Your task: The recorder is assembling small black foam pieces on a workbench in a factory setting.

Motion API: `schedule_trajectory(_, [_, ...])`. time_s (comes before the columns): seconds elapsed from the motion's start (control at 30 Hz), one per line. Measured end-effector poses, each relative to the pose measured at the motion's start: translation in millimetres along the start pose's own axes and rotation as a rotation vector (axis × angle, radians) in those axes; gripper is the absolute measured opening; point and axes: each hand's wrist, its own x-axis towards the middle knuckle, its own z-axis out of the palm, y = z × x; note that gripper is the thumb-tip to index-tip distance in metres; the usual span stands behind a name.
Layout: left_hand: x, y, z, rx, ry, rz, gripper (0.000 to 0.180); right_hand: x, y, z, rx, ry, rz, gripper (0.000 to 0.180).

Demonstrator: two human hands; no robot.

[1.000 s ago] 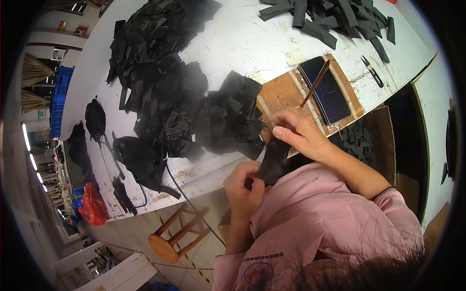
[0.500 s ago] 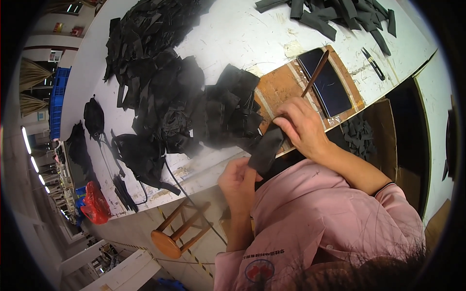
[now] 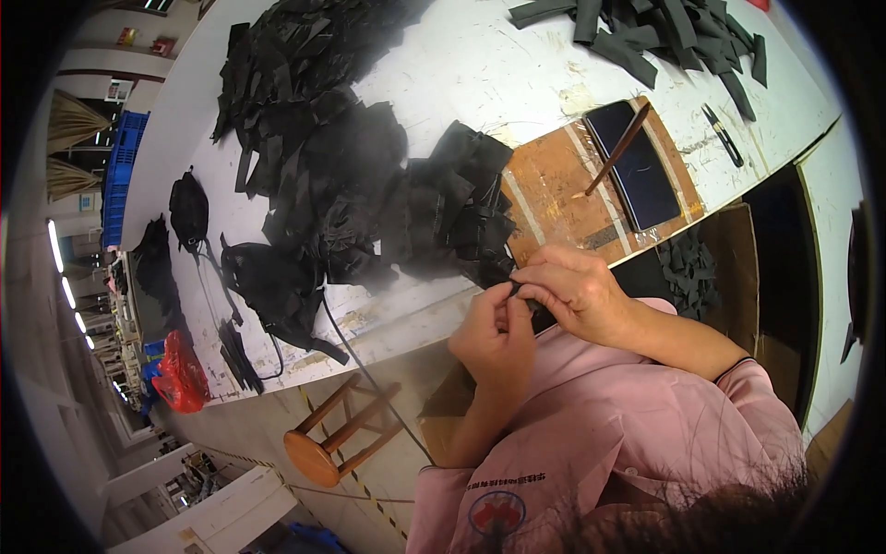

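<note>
My left hand (image 3: 498, 334) and my right hand (image 3: 574, 291) meet just off the near edge of the white table (image 3: 480, 74), fingertips pinched together on a small black fabric piece (image 3: 522, 294) that is mostly hidden between them. Right beyond my hands lies a heap of black fabric pieces (image 3: 443, 208). A wooden board (image 3: 572, 185) sits just behind my right hand, with a dark glossy slab (image 3: 641, 171) and a thin brown stick (image 3: 616, 150) on it. Pink sleeves cover both of my forearms.
More black fabric is piled at the far left (image 3: 295, 65) and in strips at the far right (image 3: 664, 32). Black tweezers (image 3: 723, 134) lie right of the board. A cardboard box (image 3: 729, 277) holds black scraps. A round wooden stool (image 3: 332, 439) stands below the table. A red bag (image 3: 180, 379) lies on the floor at left.
The long black piece that hung between my hands is now gathered in at my fingertips. My hands have closed together near the table edge.
</note>
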Motion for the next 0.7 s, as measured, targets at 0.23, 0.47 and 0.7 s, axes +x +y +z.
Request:
schedule_trajectory(0.23, [9, 2, 3, 0.120, 0.168, 0.080, 0.008, 9, 1, 11, -0.339, 0.043, -0.112, 0.020])
schedule_trajectory(0.47, [29, -2, -15, -0.938, -0.223, -0.433, 0.018, 15, 10, 2, 0.759, 0.012, 0.764, 0.003])
schedule_trajectory(0.7, [28, -11, 9, -0.278, 0.129, -0.114, 0.019, 12, 3, 6, 1.454, -0.003, 1.037, 0.011])
